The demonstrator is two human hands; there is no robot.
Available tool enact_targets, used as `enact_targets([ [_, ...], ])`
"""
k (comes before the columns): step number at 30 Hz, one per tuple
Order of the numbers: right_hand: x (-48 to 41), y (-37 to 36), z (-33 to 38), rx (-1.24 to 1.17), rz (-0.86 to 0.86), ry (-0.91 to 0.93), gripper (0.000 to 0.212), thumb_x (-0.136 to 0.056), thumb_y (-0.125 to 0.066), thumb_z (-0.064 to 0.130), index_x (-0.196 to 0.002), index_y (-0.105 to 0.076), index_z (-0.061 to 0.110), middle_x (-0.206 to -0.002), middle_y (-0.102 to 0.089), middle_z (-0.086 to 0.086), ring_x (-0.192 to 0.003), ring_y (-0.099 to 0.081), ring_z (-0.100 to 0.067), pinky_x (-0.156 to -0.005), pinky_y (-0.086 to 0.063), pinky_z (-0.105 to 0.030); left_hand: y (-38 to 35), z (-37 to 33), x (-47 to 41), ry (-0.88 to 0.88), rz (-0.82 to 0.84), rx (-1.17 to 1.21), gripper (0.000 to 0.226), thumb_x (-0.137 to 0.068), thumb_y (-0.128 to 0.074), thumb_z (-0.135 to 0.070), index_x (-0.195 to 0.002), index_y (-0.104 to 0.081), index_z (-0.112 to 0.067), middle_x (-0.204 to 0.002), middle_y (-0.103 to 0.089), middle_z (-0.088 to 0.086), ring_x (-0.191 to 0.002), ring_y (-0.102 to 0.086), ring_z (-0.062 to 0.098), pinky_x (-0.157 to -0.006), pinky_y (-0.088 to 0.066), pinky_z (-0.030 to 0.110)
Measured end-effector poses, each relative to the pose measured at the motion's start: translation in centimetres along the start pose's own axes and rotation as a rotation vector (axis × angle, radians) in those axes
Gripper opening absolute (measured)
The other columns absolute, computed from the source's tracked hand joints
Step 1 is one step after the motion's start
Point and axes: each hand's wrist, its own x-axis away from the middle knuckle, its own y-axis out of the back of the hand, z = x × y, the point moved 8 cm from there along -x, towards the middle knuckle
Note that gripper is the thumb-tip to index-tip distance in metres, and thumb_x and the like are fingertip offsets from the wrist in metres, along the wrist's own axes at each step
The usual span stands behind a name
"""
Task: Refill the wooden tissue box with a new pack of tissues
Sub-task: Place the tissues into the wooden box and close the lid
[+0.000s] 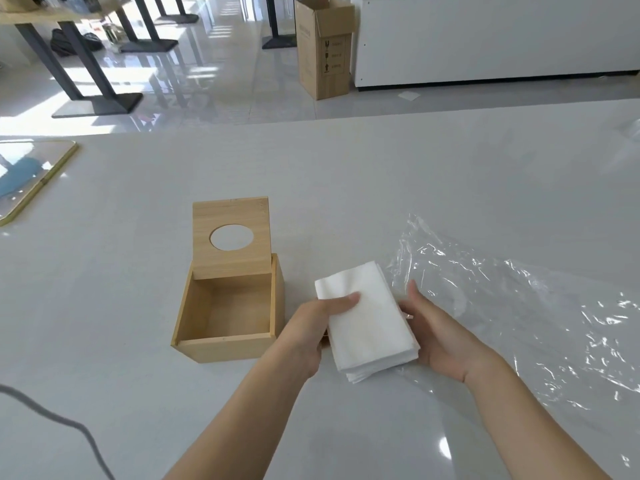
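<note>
The wooden tissue box (225,346) stands on the white table, its inside bare. Its sliding lid (231,258) with an oval hole is pushed back and tilts up at the far side. Right of the box I hold a white stack of tissues (370,323) between both hands, a little above the table. My left hand (311,327) grips the stack's left edge with the thumb on top. My right hand (436,334) cups its right edge.
A crumpled clear plastic wrapper (519,306) lies on the table to the right of my hands. A gold-framed mirror (31,174) lies at the far left. A grey cable (69,427) crosses the near left corner. Beyond the table stand a cardboard carton (325,46) and table legs.
</note>
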Motion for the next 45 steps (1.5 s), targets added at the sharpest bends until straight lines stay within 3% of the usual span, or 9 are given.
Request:
enact_targets([
  [6, 0.7, 1.3, 0.6, 0.110, -0.188, 0.081, 0.046, -0.077, -0.067, 0.038, -0.111, -0.064, 0.007, -0.089, -0.069, -0.008, -0.073, -0.064, -0.021, -0.053, -0.050, -0.027, 0.2, 0.7, -0.1, 0.059, 0.060, 0.203, 0.065, -0.058, -0.081, -0.022, -0.117, -0.061, -0.006, -0.114, -0.069, 0.010, -0.110, -0.062, 0.028, -0.102, -0.043, 0.045],
  [11, 1.2, 2.5, 1.3, 0.274, -0.354, 0.111, 0.032, -0.080, -0.063, 0.039, -0.101, -0.069, 0.016, -0.087, -0.073, -0.003, -0.073, -0.066, -0.019, -0.070, -0.050, -0.034, -0.4, 1.3, -0.1, 0.101, 0.098, 0.219, 0.064, -0.058, -0.078, -0.028, -0.117, -0.061, -0.009, -0.112, -0.070, 0.007, -0.108, -0.063, 0.024, -0.102, -0.044, 0.041],
  [17, 2.2, 3.6, 2.0, 0.256, -0.474, 0.200, 0.038, -0.086, -0.054, 0.052, -0.094, -0.069, 0.018, -0.101, -0.071, -0.011, -0.096, -0.063, -0.029, -0.087, -0.046, -0.043, -0.2, 2.0, -0.3, 0.157, 0.112, 0.222, 0.059, -0.060, -0.078, -0.024, -0.115, -0.063, -0.009, -0.110, -0.072, 0.007, -0.105, -0.065, 0.023, -0.086, -0.050, 0.037],
  [21, 3.3, 4.0, 3.8, 0.309, -0.623, 0.399, 0.010, -0.087, -0.060, 0.030, -0.084, -0.069, 0.026, -0.080, -0.067, 0.012, -0.081, -0.057, -0.011, -0.071, -0.042, -0.023, -0.1, 2.2, -0.6, 0.165, 0.098, 0.197, 0.062, -0.057, -0.080, -0.021, -0.115, -0.063, -0.009, -0.111, -0.071, 0.008, -0.103, -0.065, 0.022, -0.076, -0.052, 0.035],
  [25, 3.5, 2.1, 4.9, 0.380, -0.511, 0.462, 0.016, -0.080, -0.065, 0.044, -0.084, -0.070, 0.030, -0.077, -0.069, 0.024, -0.074, -0.059, 0.007, -0.074, -0.040, -0.020, -0.2, 2.2, -0.9, 0.164, 0.092, 0.195, 0.065, -0.054, -0.081, -0.018, -0.116, -0.062, -0.008, -0.114, -0.069, 0.010, -0.105, -0.063, 0.024, -0.082, -0.051, 0.036],
  [29, 2.6, 0.9, 4.7, 0.412, -0.355, 0.321, 0.048, -0.066, -0.063, 0.064, -0.095, -0.070, 0.026, -0.094, -0.072, 0.011, -0.091, -0.063, -0.007, -0.088, -0.043, -0.028, -0.3, 2.2, -1.0, 0.157, 0.088, 0.178, 0.066, -0.054, -0.081, -0.018, -0.117, -0.062, -0.007, -0.116, -0.068, 0.011, -0.107, -0.062, 0.026, -0.085, -0.050, 0.036],
  [32, 2.1, 0.3, 4.7, 0.435, -0.293, 0.232, 0.063, -0.059, -0.066, 0.061, -0.108, -0.065, 0.022, -0.103, -0.070, 0.006, -0.095, -0.064, -0.010, -0.083, -0.045, -0.028, -0.4, 2.2, -1.0, 0.152, 0.088, 0.159, 0.066, -0.054, -0.080, -0.018, -0.116, -0.062, -0.006, -0.118, -0.067, 0.012, -0.110, -0.061, 0.027, -0.094, -0.048, 0.038],
  [38, 2.0, -1.5, 4.6, 0.460, -0.148, 0.201, 0.042, -0.061, -0.078, 0.041, -0.098, -0.065, 0.027, -0.088, -0.074, 0.013, -0.084, -0.070, -0.006, -0.061, -0.051, -0.016, -0.7, 1.9, -0.8, 0.119, 0.105, 0.111, 0.060, -0.058, -0.078, -0.019, -0.115, -0.063, -0.007, -0.114, -0.068, 0.013, -0.105, -0.062, 0.028, -0.085, -0.051, 0.036],
  [45, 2.0, -0.5, 4.7, 0.465, -0.291, 0.245, 0.052, -0.052, -0.080, 0.031, -0.097, -0.058, 0.019, -0.098, -0.068, 0.002, -0.082, -0.068, -0.006, -0.060, -0.049, -0.019, -1.1, 1.1, -0.3, 0.053, 0.089, 0.062, 0.041, -0.070, -0.075, -0.014, -0.110, -0.064, -0.007, -0.102, -0.072, 0.010, -0.088, -0.067, 0.022, -0.062, -0.055, 0.026],
])
